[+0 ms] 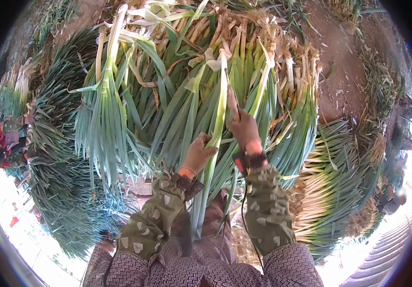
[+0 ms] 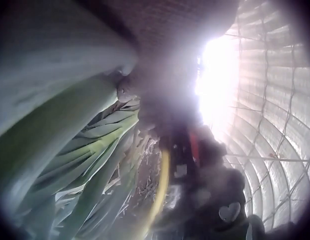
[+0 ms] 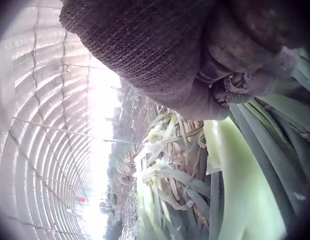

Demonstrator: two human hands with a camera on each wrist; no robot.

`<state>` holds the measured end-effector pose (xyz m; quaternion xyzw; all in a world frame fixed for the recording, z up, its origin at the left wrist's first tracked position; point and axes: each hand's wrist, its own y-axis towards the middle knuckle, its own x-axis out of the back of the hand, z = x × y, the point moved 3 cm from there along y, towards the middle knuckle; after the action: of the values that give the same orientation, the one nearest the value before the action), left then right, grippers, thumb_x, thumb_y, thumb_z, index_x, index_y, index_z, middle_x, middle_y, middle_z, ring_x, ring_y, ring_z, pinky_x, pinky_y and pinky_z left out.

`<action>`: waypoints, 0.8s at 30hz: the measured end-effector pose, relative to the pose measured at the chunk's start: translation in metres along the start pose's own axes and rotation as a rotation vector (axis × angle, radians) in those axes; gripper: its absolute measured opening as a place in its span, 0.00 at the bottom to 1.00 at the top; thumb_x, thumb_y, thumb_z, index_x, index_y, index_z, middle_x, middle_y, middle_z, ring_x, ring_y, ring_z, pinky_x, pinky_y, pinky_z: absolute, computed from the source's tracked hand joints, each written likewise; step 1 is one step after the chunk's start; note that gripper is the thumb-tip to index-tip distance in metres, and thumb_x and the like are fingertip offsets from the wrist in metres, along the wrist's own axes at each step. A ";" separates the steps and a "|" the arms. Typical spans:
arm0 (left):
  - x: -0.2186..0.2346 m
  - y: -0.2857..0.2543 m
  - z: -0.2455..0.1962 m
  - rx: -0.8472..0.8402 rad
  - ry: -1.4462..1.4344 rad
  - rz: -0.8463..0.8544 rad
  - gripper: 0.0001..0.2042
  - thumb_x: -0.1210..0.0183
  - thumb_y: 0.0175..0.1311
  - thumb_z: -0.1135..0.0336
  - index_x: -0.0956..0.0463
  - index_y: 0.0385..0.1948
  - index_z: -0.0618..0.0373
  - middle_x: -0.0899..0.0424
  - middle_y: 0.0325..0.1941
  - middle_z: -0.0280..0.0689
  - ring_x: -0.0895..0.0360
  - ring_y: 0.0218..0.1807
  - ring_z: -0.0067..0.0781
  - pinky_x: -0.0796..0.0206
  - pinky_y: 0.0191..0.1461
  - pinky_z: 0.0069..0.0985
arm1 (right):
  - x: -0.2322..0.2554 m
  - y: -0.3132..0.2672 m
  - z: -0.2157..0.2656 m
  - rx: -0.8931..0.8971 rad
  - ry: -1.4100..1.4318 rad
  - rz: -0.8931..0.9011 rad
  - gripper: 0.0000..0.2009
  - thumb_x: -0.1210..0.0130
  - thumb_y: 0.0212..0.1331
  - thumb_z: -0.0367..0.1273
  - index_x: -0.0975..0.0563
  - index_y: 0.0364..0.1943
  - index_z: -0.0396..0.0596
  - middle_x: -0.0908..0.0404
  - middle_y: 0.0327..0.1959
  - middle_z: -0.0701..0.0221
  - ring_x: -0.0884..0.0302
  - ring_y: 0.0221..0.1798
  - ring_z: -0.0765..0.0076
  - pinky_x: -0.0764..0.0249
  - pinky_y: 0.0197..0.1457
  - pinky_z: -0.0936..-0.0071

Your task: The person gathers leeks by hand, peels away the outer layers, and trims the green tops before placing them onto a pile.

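My gloved left hand (image 1: 199, 154) grips a long leek (image 1: 221, 103) low on its green part, with the thumb across the stalk. The leek stands root end away from me, and its leaves hang down toward my lap. My gloved right hand (image 1: 245, 130) is curled round a slim, knife-like tool (image 1: 232, 98), which lies along the right side of the stalk. In the right wrist view the curled fingers (image 3: 235, 85) of that hand are close over the pale green stalk (image 3: 245, 185). Glare washes out much of the left wrist view, where the leek's stalk (image 2: 55, 130) crosses close by.
A broad pile of untrimmed leeks (image 1: 177, 95) lies in front of me, roots away. Several peeled leeks (image 1: 108, 105) rest on its left. More stacked leeks stand at left (image 1: 57, 158) and right (image 1: 330, 191). Bare soil (image 1: 342, 71) shows at the back right. Another person (image 1: 7, 138) is far left.
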<state>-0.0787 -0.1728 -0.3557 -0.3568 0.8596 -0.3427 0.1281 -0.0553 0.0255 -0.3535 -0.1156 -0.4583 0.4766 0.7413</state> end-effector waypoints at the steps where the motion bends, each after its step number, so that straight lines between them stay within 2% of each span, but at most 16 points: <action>1: 0.001 0.000 0.003 -0.014 -0.016 0.005 0.17 0.35 0.58 0.74 0.27 0.48 0.67 0.16 0.46 0.47 0.19 0.49 0.36 0.30 0.57 0.29 | 0.001 0.019 0.001 0.007 -0.025 0.007 0.18 0.41 0.52 0.40 0.20 0.42 0.41 0.16 0.39 0.47 0.19 0.46 0.37 0.23 0.51 0.50; 4: 0.004 -0.002 0.007 -0.057 -0.003 -0.012 0.18 0.35 0.58 0.73 0.27 0.48 0.67 0.16 0.46 0.48 0.19 0.49 0.36 0.30 0.57 0.30 | -0.005 0.070 -0.004 0.038 -0.175 -0.044 0.20 0.37 0.52 0.39 0.19 0.46 0.39 0.16 0.34 0.48 0.15 0.40 0.44 0.23 0.46 0.57; 6: 0.009 -0.003 0.007 -0.079 0.055 -0.043 0.18 0.35 0.58 0.72 0.27 0.49 0.66 0.16 0.45 0.49 0.19 0.48 0.37 0.30 0.56 0.30 | -0.017 0.109 -0.026 0.118 -0.154 -0.053 0.18 0.38 0.51 0.40 0.16 0.41 0.40 0.14 0.32 0.52 0.15 0.36 0.48 0.22 0.42 0.57; 7: 0.014 -0.004 0.002 -0.160 0.148 -0.051 0.18 0.36 0.58 0.71 0.27 0.49 0.66 0.17 0.43 0.49 0.19 0.46 0.38 0.30 0.55 0.31 | -0.021 0.123 -0.032 0.130 -0.179 -0.010 0.19 0.37 0.49 0.39 0.16 0.42 0.40 0.15 0.31 0.53 0.15 0.35 0.51 0.22 0.41 0.59; 8: 0.017 -0.008 -0.008 -0.128 0.124 -0.027 0.17 0.36 0.58 0.72 0.27 0.48 0.66 0.17 0.42 0.47 0.20 0.46 0.36 0.30 0.55 0.30 | -0.016 0.120 -0.021 0.151 -0.225 0.036 0.18 0.37 0.49 0.38 0.16 0.41 0.39 0.15 0.29 0.57 0.16 0.32 0.57 0.23 0.39 0.61; 9: 0.020 -0.011 -0.016 -0.100 0.095 0.004 0.16 0.36 0.58 0.72 0.27 0.48 0.66 0.18 0.41 0.44 0.22 0.45 0.33 0.31 0.55 0.28 | -0.013 0.119 -0.024 0.118 -0.127 0.031 0.17 0.38 0.49 0.37 0.17 0.40 0.38 0.17 0.26 0.62 0.19 0.30 0.63 0.25 0.36 0.63; 11: 0.025 -0.015 -0.010 -0.085 -0.082 0.035 0.15 0.37 0.59 0.72 0.25 0.47 0.65 0.21 0.42 0.39 0.25 0.46 0.27 0.32 0.55 0.25 | 0.003 0.093 -0.012 0.037 0.014 0.015 0.14 0.41 0.52 0.34 0.19 0.39 0.37 0.20 0.24 0.65 0.24 0.27 0.68 0.28 0.32 0.65; 13: 0.034 -0.020 -0.019 -0.084 -0.181 0.064 0.14 0.37 0.59 0.72 0.25 0.46 0.65 0.22 0.42 0.35 0.26 0.46 0.24 0.33 0.56 0.24 | 0.004 0.072 -0.016 -0.058 0.067 0.000 0.18 0.38 0.49 0.37 0.19 0.40 0.37 0.17 0.30 0.57 0.17 0.35 0.58 0.24 0.43 0.62; 15: 0.049 -0.033 -0.041 -0.093 -0.200 0.080 0.14 0.37 0.59 0.73 0.25 0.47 0.64 0.23 0.41 0.34 0.27 0.46 0.23 0.33 0.56 0.23 | 0.005 0.030 0.004 0.000 0.085 0.066 0.16 0.38 0.51 0.35 0.20 0.41 0.37 0.19 0.28 0.61 0.21 0.33 0.64 0.25 0.41 0.64; 16: 0.056 -0.036 -0.049 -0.144 -0.186 0.074 0.16 0.37 0.58 0.74 0.25 0.48 0.64 0.23 0.41 0.34 0.26 0.45 0.22 0.32 0.52 0.23 | 0.005 0.011 0.013 0.031 0.093 0.100 0.16 0.39 0.51 0.34 0.20 0.41 0.37 0.20 0.27 0.63 0.23 0.32 0.66 0.25 0.39 0.66; 17: 0.070 -0.041 -0.060 -0.124 -0.176 0.037 0.16 0.37 0.58 0.73 0.26 0.47 0.64 0.23 0.42 0.34 0.26 0.45 0.23 0.31 0.51 0.23 | -0.009 0.005 0.000 0.099 0.235 0.131 0.14 0.39 0.52 0.32 0.21 0.41 0.38 0.23 0.26 0.67 0.28 0.30 0.71 0.27 0.37 0.68; 19: 0.106 -0.051 -0.087 -0.079 -0.153 -0.022 0.15 0.37 0.57 0.72 0.27 0.46 0.64 0.22 0.44 0.35 0.25 0.44 0.23 0.30 0.47 0.23 | -0.006 -0.027 0.033 0.101 0.292 0.138 0.16 0.37 0.52 0.32 0.22 0.44 0.38 0.23 0.27 0.68 0.28 0.31 0.73 0.27 0.38 0.69; 21: 0.150 -0.052 -0.101 -0.163 -0.211 -0.179 0.16 0.37 0.56 0.71 0.26 0.47 0.63 0.21 0.41 0.34 0.23 0.40 0.24 0.28 0.40 0.24 | -0.019 -0.044 0.039 0.113 0.340 0.133 0.14 0.38 0.54 0.31 0.22 0.43 0.38 0.25 0.26 0.73 0.31 0.30 0.78 0.30 0.35 0.73; 22: 0.172 -0.055 -0.113 -0.170 -0.200 -0.274 0.17 0.37 0.55 0.70 0.26 0.47 0.62 0.20 0.40 0.33 0.23 0.37 0.24 0.27 0.40 0.24 | -0.023 -0.051 0.038 0.119 0.359 0.129 0.14 0.38 0.54 0.31 0.22 0.42 0.38 0.27 0.26 0.76 0.33 0.29 0.80 0.31 0.33 0.75; 23: 0.195 -0.058 -0.127 -0.172 -0.212 -0.340 0.18 0.36 0.55 0.70 0.26 0.48 0.60 0.20 0.41 0.33 0.22 0.40 0.24 0.27 0.43 0.23 | -0.029 -0.056 0.034 0.149 0.343 0.114 0.13 0.38 0.55 0.31 0.22 0.42 0.38 0.27 0.26 0.76 0.33 0.30 0.81 0.32 0.33 0.75; 24: 0.221 -0.052 -0.137 -0.179 -0.223 -0.283 0.18 0.37 0.56 0.71 0.27 0.49 0.59 0.19 0.44 0.36 0.21 0.42 0.25 0.26 0.45 0.23 | -0.038 -0.059 0.026 0.089 0.375 0.146 0.15 0.37 0.54 0.32 0.22 0.44 0.38 0.24 0.27 0.72 0.30 0.31 0.77 0.29 0.36 0.72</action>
<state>-0.2724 -0.2861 -0.2149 -0.5198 0.8084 -0.2380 0.1406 -0.0449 -0.0426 -0.3249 -0.2026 -0.2812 0.5190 0.7814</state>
